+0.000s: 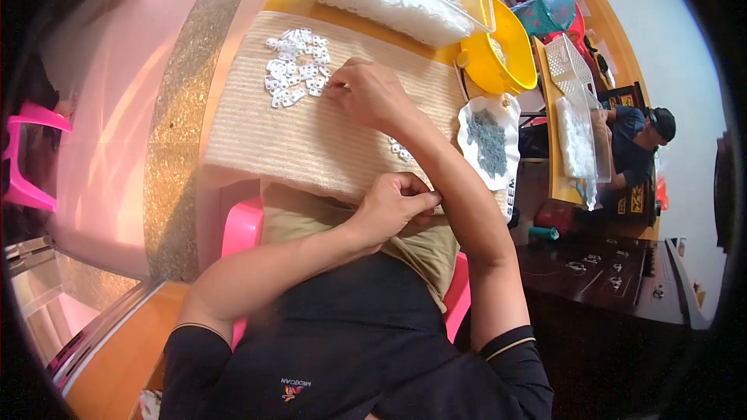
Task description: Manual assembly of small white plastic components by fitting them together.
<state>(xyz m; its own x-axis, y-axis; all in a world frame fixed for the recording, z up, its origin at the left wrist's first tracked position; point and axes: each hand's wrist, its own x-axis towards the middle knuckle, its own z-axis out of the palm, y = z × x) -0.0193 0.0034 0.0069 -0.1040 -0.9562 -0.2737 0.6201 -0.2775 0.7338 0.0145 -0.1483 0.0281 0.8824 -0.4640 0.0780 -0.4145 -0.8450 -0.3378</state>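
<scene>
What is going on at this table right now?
A seated person works over a woven mat. The right hand reaches out to a pile of small white plastic pieces. The left hand is closed near the mat's near edge; whether it holds anything cannot be seen. A yellow bowl and a tray of grey bits sit alongside.

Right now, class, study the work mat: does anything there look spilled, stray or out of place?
A few small white parts lie alone on the woven mat, beside the right forearm and apart from the main pile of white pieces that the right hand touches. The left hand is closed at the mat's near edge. Nothing looks damaged.
</scene>
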